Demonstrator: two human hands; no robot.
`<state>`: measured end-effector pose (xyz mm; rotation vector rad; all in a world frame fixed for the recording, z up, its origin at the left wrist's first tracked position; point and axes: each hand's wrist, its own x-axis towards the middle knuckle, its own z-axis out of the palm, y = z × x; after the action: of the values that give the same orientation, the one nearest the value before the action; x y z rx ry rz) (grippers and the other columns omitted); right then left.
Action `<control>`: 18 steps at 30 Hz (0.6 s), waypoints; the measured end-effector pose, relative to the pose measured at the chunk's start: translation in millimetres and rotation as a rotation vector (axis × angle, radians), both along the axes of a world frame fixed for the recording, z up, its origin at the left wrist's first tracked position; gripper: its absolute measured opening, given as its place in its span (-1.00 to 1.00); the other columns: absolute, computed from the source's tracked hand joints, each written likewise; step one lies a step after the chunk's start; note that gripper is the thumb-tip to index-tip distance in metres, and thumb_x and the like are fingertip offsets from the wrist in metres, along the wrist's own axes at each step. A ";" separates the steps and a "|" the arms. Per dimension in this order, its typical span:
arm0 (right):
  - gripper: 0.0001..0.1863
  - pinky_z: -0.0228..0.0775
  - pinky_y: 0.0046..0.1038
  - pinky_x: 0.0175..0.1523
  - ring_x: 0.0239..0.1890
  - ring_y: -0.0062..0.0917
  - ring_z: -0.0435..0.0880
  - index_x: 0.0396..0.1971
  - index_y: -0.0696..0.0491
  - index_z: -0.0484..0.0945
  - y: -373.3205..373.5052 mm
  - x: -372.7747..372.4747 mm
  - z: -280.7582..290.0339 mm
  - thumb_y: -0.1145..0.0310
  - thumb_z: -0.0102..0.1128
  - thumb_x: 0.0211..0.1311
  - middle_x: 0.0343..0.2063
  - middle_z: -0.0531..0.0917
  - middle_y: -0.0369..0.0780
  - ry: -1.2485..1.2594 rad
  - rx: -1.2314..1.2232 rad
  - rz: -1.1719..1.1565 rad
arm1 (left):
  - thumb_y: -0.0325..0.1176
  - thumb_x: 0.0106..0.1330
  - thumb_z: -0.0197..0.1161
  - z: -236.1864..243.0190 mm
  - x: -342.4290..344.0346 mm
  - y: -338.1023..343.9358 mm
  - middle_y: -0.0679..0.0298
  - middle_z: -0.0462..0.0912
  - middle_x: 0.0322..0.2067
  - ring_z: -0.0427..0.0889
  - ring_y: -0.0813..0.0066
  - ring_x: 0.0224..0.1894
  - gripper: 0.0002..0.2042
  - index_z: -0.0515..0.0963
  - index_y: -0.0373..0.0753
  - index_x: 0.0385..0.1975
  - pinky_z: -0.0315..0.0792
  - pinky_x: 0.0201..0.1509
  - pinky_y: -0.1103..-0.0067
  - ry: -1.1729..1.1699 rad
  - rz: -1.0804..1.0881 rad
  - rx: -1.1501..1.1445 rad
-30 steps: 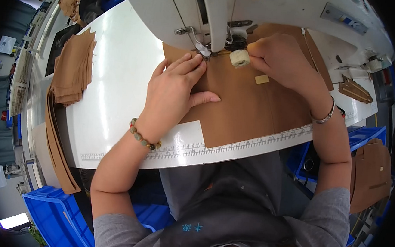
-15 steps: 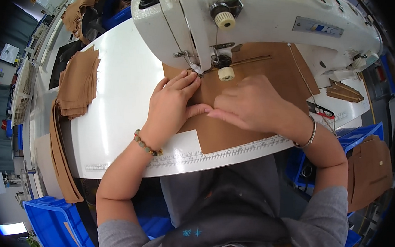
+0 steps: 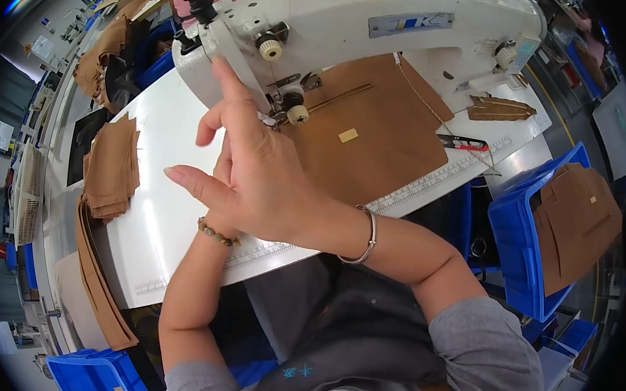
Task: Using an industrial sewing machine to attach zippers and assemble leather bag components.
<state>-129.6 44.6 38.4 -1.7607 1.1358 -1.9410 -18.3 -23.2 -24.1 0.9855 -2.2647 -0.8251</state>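
My right hand point(image 3: 259, 180) is raised in front of the white sewing machine point(image 3: 265, 59), its index finger stretched up to the machine's head, thumb out to the left, other fingers partly bent. Nothing shows in its grip. Behind it, my left hand point(image 3: 222, 226) is mostly hidden; only its lower part and beaded wrist show, so I cannot tell what its fingers touch. A flat brown leather-like panel point(image 3: 375, 156) lies on the table under the machine arm. It has a long narrow slot and a small yellow patch point(image 3: 348, 135).
A stack of brown pieces point(image 3: 111, 169) lies on the white table point(image 3: 154, 256) at left. Red-and-black thread snips point(image 3: 464, 143) and brown strips point(image 3: 502, 110) lie right. A ruler scale point(image 3: 432, 177) follows the near edge. A blue crate point(image 3: 512, 233) holds brown panels.
My right hand has left the panel and risen up and left to the machine head, now covering my left hand. The panel's yellow patch has come into sight. The whole view has shifted.
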 end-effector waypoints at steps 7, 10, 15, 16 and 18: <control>-0.53 0.53 -0.46 -0.28 -0.39 -0.43 0.64 0.08 0.17 0.54 9.1 -26.0 -6.2 0.39 0.45 0.19 -0.14 0.63 -0.16 0.315 -0.242 -0.219 | -0.22 0.40 0.25 -2.0 -5.2 -4.0 0.18 0.68 0.08 0.64 0.16 0.16 -0.64 0.59 -0.18 0.13 0.45 0.27 0.25 -0.079 -0.040 -0.073; -0.69 0.57 -0.39 -0.22 -0.32 -0.34 0.71 -0.14 0.12 0.63 20.1 -27.9 -0.2 0.35 0.45 0.14 -0.17 0.65 -0.13 0.025 -0.073 0.090 | -0.18 0.40 0.25 -3.4 -6.2 -1.0 0.18 0.68 0.16 0.60 0.14 0.26 -0.56 0.58 -0.16 0.24 0.41 0.33 0.20 -0.229 -0.070 -0.234; -0.68 0.58 -0.42 -0.26 -0.30 -0.37 0.74 -0.12 0.09 0.67 25.7 -36.0 -12.0 0.34 0.46 0.12 -0.13 0.69 -0.18 0.412 -0.171 0.018 | -0.19 0.37 0.26 -5.9 -0.1 5.4 0.22 0.69 0.19 0.57 0.14 0.32 -0.51 0.57 -0.14 0.29 0.36 0.38 0.15 -0.176 -0.053 -0.602; -0.70 0.60 -0.43 -0.26 -0.29 -0.37 0.76 -0.13 0.08 0.69 24.3 -42.4 -17.0 0.35 0.46 0.12 -0.11 0.71 -0.18 0.379 -0.231 0.022 | -0.21 0.37 0.27 -6.1 -1.0 5.5 0.24 0.69 0.20 0.57 0.16 0.33 -0.52 0.58 -0.15 0.28 0.34 0.40 0.14 -0.169 -0.058 -0.608; -0.71 0.61 -0.43 -0.26 -0.28 -0.37 0.78 -0.14 0.08 0.70 30.0 -61.4 -27.6 0.37 0.46 0.13 -0.08 0.73 -0.17 0.343 -0.284 0.023 | -0.18 0.36 0.30 -5.0 -5.8 3.7 0.24 0.69 0.21 0.58 0.17 0.32 -0.54 0.62 -0.18 0.23 0.33 0.42 0.14 -0.178 -0.051 -0.622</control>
<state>-191.1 74.6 10.9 -2.3157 0.9658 -1.9119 -24.1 -19.5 -29.1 0.7241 -2.4651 -0.0213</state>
